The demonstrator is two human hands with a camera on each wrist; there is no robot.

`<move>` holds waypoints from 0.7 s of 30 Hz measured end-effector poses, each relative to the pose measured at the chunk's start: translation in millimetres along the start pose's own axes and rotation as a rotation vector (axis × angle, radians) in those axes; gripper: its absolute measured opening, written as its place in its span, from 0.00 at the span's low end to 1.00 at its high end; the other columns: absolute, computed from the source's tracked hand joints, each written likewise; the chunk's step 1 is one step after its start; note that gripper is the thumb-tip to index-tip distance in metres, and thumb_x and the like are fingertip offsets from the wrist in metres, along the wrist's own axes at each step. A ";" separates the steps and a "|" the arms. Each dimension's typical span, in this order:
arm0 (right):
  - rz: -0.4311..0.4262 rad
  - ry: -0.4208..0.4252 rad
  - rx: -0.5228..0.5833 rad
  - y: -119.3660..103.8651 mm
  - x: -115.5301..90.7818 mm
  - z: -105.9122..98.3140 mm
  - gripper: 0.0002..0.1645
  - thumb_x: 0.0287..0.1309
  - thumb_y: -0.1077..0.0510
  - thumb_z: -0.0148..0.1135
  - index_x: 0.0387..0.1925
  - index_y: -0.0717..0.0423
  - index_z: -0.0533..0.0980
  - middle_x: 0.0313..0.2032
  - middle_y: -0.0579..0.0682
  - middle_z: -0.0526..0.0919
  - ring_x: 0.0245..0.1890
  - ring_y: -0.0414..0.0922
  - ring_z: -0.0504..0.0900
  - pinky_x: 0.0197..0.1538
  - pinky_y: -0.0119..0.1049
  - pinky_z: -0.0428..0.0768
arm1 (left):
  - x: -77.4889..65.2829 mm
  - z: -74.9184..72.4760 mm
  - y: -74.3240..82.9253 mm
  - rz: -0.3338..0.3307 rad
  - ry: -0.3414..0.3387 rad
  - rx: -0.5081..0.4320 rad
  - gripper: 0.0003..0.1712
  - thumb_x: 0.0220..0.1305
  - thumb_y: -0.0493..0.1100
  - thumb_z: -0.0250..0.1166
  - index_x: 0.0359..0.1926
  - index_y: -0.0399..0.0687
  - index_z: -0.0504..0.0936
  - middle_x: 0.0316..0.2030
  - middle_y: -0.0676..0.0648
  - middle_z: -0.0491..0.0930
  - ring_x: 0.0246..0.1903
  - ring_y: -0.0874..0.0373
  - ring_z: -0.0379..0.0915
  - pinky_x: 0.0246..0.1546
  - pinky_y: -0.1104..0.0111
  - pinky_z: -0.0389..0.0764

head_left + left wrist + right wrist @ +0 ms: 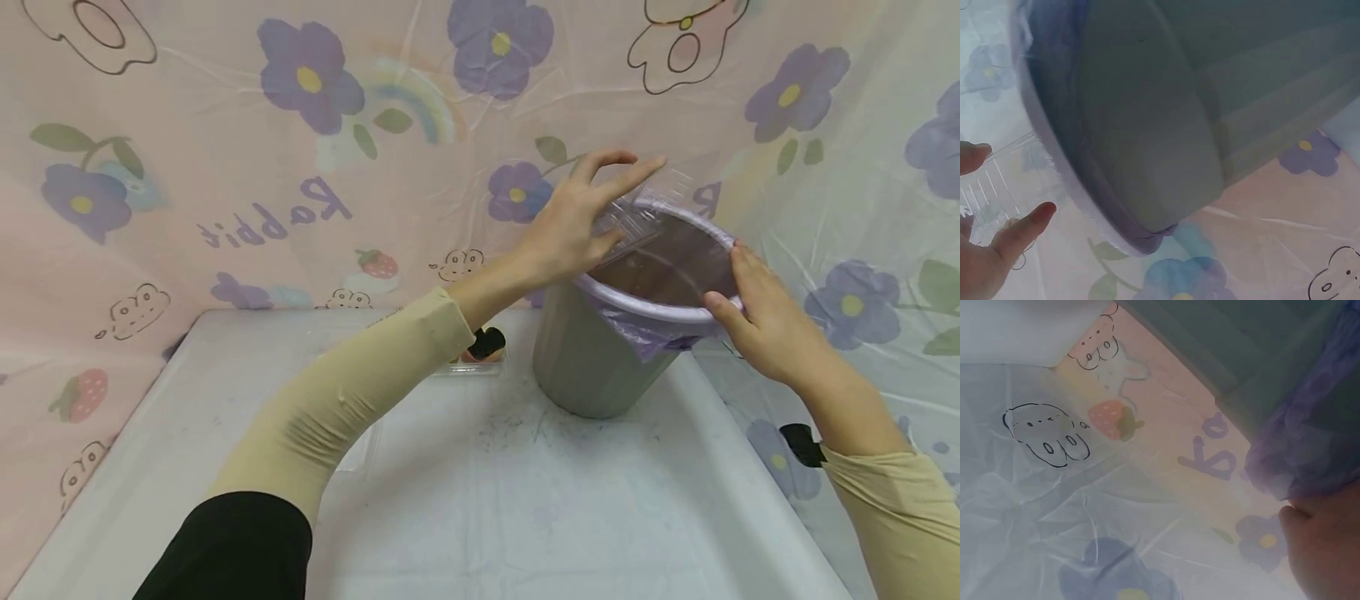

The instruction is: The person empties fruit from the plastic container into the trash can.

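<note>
A grey trash bin [600,358] stands on the table, its mouth lined with a purple bag [645,329] under a pale lilac rim [637,308]. My left hand [573,217] holds a clear ribbed plastic container [637,221] over the bin's far left rim, thumb below and fingers above. In the left wrist view, the container [1004,181] shows between thumb and fingers, overlapping the rim. My right hand [765,321] grips the rim at the right, thumb toward the opening. Only part of that hand [1329,544] shows beside the bag in the right wrist view.
Behind my left forearm, a clear tray [472,367] with reddish contents is partly hidden. A flat transparent plastic piece [360,454] lies on the white table [480,517] beneath that arm. Printed flowered sheeting [405,167] hangs close behind the bin and down the right side.
</note>
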State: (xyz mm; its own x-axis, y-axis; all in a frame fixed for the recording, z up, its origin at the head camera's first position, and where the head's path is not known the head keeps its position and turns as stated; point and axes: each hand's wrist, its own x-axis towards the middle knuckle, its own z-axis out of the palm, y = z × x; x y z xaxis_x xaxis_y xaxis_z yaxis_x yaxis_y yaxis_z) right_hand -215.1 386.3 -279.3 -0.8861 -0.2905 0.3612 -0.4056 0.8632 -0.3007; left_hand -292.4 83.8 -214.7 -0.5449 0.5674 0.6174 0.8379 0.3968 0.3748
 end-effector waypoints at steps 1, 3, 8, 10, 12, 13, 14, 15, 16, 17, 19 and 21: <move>0.001 -0.001 -0.002 0.1 -0.1 -0.2 0.47 0.82 0.43 0.41 0.78 0.76 0.41 0.78 0.75 0.41 0.81 0.66 0.38 0.82 0.53 0.34 | -0.3 -0.9 1.5 -0.001 0.008 -0.025 0.44 0.67 0.33 0.69 0.80 0.57 0.64 0.76 0.45 0.58 0.74 0.54 0.57 0.64 0.74 0.70; 0.005 -0.005 -0.008 0.3 -0.6 -0.5 0.47 0.82 0.43 0.40 0.78 0.76 0.41 0.78 0.75 0.41 0.81 0.66 0.37 0.82 0.53 0.34 | -1.6 -2.5 3.8 0.004 0.040 -0.080 0.44 0.66 0.31 0.70 0.79 0.54 0.65 0.76 0.44 0.59 0.73 0.54 0.58 0.63 0.75 0.71; 0.007 -0.010 -0.007 -0.3 -1.7 -0.8 0.46 0.82 0.44 0.40 0.78 0.76 0.40 0.79 0.75 0.40 0.81 0.65 0.36 0.82 0.52 0.33 | -12.0 -10.5 6.3 0.000 0.130 -0.266 0.45 0.63 0.29 0.72 0.78 0.48 0.65 0.74 0.42 0.60 0.72 0.60 0.55 0.66 0.74 0.68; 0.009 -0.010 -0.003 -0.2 -2.1 -1.4 0.46 0.82 0.44 0.40 0.79 0.75 0.39 0.79 0.75 0.40 0.81 0.65 0.36 0.82 0.52 0.33 | -17.5 -14.2 5.9 0.002 0.163 -0.350 0.46 0.63 0.29 0.73 0.78 0.46 0.65 0.74 0.42 0.59 0.71 0.64 0.54 0.66 0.73 0.69; 0.011 -0.010 0.000 -0.6 -2.5 -2.0 0.46 0.82 0.44 0.40 0.79 0.75 0.39 0.79 0.74 0.40 0.81 0.65 0.36 0.82 0.52 0.33 | -23.4 -18.3 4.6 0.006 0.188 -0.418 0.46 0.62 0.29 0.73 0.79 0.44 0.63 0.74 0.41 0.59 0.70 0.68 0.54 0.65 0.72 0.71; 0.014 -0.010 0.001 -0.6 -2.6 -2.3 0.46 0.82 0.44 0.40 0.79 0.75 0.39 0.79 0.74 0.39 0.81 0.65 0.35 0.82 0.52 0.33 | -26.8 -20.7 3.6 0.006 0.198 -0.441 0.47 0.63 0.31 0.73 0.79 0.44 0.62 0.74 0.42 0.59 0.70 0.69 0.53 0.64 0.72 0.72; 0.014 -0.009 0.004 -0.2 -2.5 -2.3 0.46 0.82 0.44 0.40 0.79 0.75 0.39 0.79 0.74 0.39 0.81 0.65 0.35 0.82 0.52 0.33 | -30.4 -23.1 2.7 -0.002 0.203 -0.463 0.47 0.63 0.31 0.73 0.79 0.44 0.61 0.75 0.42 0.58 0.69 0.69 0.53 0.64 0.72 0.72; 0.013 -0.009 0.007 -0.2 -2.7 -2.3 0.46 0.82 0.45 0.40 0.79 0.74 0.38 0.79 0.73 0.38 0.81 0.65 0.35 0.82 0.52 0.33 | -34.3 -25.5 1.8 -0.013 0.210 -0.486 0.48 0.64 0.32 0.73 0.80 0.45 0.61 0.75 0.42 0.58 0.68 0.67 0.56 0.63 0.71 0.73; 0.013 -0.008 0.008 -0.1 -2.8 -2.3 0.46 0.82 0.45 0.41 0.79 0.74 0.38 0.79 0.73 0.38 0.81 0.64 0.35 0.82 0.52 0.32 | -38.6 -28.0 0.7 -0.024 0.214 -0.503 0.48 0.64 0.34 0.73 0.80 0.46 0.60 0.75 0.43 0.58 0.68 0.64 0.58 0.63 0.70 0.73; 0.011 -0.009 0.009 -0.1 -2.8 -2.0 0.46 0.82 0.45 0.41 0.79 0.73 0.38 0.80 0.72 0.38 0.81 0.64 0.35 0.82 0.52 0.32 | -43.2 -30.6 0.0 -0.040 0.218 -0.525 0.48 0.65 0.34 0.73 0.81 0.48 0.59 0.75 0.44 0.57 0.67 0.61 0.61 0.62 0.69 0.74; 0.003 -0.008 0.011 0.4 -2.8 -1.1 0.46 0.82 0.46 0.41 0.79 0.73 0.37 0.80 0.72 0.37 0.81 0.64 0.34 0.82 0.52 0.32 | -53.5 -35.3 -1.7 -0.077 0.215 -0.601 0.49 0.66 0.35 0.71 0.82 0.52 0.57 0.76 0.47 0.56 0.64 0.53 0.66 0.59 0.65 0.80; -0.002 -0.007 0.010 0.1 -3.0 -0.7 0.46 0.82 0.46 0.41 0.79 0.73 0.37 0.80 0.71 0.37 0.81 0.64 0.34 0.82 0.52 0.32 | -64.1 -39.3 -3.6 -0.109 0.211 -0.684 0.50 0.67 0.35 0.70 0.83 0.55 0.55 0.76 0.50 0.56 0.61 0.46 0.71 0.53 0.59 0.86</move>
State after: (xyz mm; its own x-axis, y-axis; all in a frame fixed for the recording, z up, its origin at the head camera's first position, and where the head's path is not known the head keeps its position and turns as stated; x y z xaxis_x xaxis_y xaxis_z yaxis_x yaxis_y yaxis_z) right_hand -212.3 387.5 -279.8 -0.8869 -0.2947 0.3558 -0.4092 0.8586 -0.3088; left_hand -259.2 17.6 -228.5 -0.6665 0.3713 0.6465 0.6496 -0.1363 0.7479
